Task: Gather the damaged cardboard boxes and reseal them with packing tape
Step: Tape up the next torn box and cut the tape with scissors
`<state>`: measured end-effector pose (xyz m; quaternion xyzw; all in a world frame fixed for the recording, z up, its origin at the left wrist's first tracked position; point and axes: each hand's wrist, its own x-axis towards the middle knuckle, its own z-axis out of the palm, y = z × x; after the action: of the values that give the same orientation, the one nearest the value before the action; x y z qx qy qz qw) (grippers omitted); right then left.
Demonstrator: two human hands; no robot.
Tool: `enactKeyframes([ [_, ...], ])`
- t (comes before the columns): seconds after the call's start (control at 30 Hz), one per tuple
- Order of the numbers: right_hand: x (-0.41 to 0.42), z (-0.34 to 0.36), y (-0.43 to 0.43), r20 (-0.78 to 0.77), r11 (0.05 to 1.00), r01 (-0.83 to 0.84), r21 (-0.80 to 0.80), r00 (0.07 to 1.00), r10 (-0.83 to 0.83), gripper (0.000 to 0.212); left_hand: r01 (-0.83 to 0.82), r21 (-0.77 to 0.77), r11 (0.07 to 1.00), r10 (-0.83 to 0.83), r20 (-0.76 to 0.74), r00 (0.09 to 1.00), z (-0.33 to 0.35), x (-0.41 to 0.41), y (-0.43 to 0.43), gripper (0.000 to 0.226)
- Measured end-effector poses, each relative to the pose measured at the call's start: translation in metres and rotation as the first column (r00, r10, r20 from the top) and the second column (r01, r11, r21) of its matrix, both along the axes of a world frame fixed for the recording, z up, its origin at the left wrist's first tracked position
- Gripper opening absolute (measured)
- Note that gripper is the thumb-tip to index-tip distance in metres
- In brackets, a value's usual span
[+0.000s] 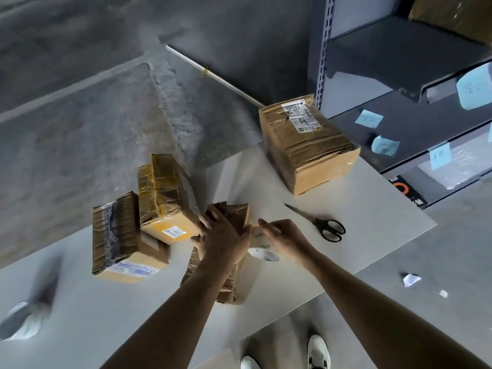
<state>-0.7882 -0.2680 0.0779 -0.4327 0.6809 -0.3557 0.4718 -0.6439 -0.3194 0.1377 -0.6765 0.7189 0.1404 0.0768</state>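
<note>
left hand (223,241) flat on crumpled brown cardboard box (235,213) | right hand (286,237) at pale packing-tape roll (263,254), grip unclear | should pin flaps, pull tape taut

A white tabletop (372,209) is standing against a rough grey concrete wall (80,102), grey metal shelving (399,49) is rising beside it over a concrete floor (452,249).

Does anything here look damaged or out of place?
Yes. The near box under the left hand is badly crumpled, the far box has a wrinkled, torn top, and paper scraps lie on the floor.
</note>
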Motion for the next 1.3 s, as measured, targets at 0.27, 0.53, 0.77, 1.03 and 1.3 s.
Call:
enactKeyframes([
  [0.27, -0.012, -0.012, 0.028, -0.052, 0.992, -0.026, -0.127, 0.998, 0.02, 0.057, 0.206, -0.106, 0.973, -0.207, 0.0, 0.978, -0.006, 0.003, -0.003, 0.11],
  [0.53, -0.013, -0.019, 0.019, -0.368, 0.988, -0.154, 0.017, 0.918, 0.149, 0.043, 0.179, -0.107, 0.978, -0.182, -0.017, 0.983, -0.013, 0.001, 0.0, 0.106],
  [0.77, 0.004, -0.015, 0.023, -0.474, 0.987, -0.159, 0.018, 0.868, 0.148, 0.037, 0.127, -0.141, 0.982, -0.111, 0.116, 0.987, -0.016, -0.021, 0.012, 0.12],
  [1.03, 0.002, -0.015, 0.03, -0.225, 0.996, -0.094, 0.006, 0.97, 0.093, 0.052, 0.136, -0.206, 0.969, -0.12, 0.088, 0.989, -0.015, -0.014, 0.007, 0.116],
  [1.3, -0.003, -0.019, 0.041, -0.181, 0.994, -0.098, 0.052, 0.978, 0.106, 0.048, 0.155, -0.168, 0.974, -0.145, 0.072, 0.987, -0.015, -0.01, 0.01, 0.112],
])
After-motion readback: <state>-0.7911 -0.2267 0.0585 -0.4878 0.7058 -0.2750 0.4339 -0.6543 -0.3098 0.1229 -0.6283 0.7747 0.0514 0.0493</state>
